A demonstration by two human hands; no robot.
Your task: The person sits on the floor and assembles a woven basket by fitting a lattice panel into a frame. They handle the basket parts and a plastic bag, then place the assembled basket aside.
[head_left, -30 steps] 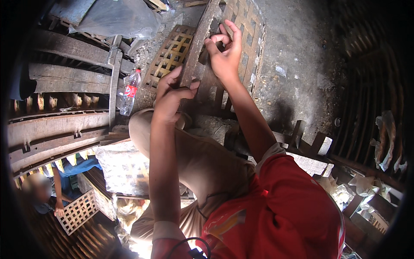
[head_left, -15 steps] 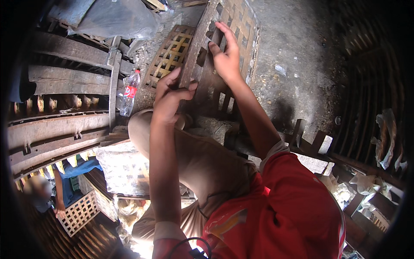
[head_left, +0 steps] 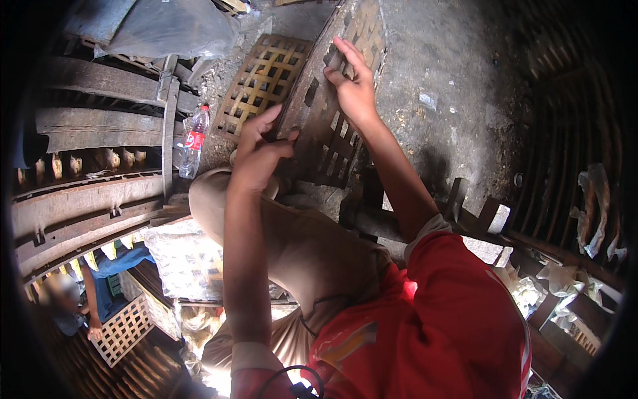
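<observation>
Upward along the dark lattice panel (head_left: 319, 126) slid the right hand (head_left: 355, 90), fingers spread flat; the left hand (head_left: 259, 149) gripped its edge.

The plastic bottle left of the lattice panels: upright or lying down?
Lying down: the plastic bottle rests lengthwise on the ground, cap end pointing away from the person.

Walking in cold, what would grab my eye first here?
Both hands at upper centre: the left hand grips the edge of a dark slotted grate, while the right hand lies against its face. A tan lattice panel lies just left, and a plastic bottle stands farther left.
</observation>
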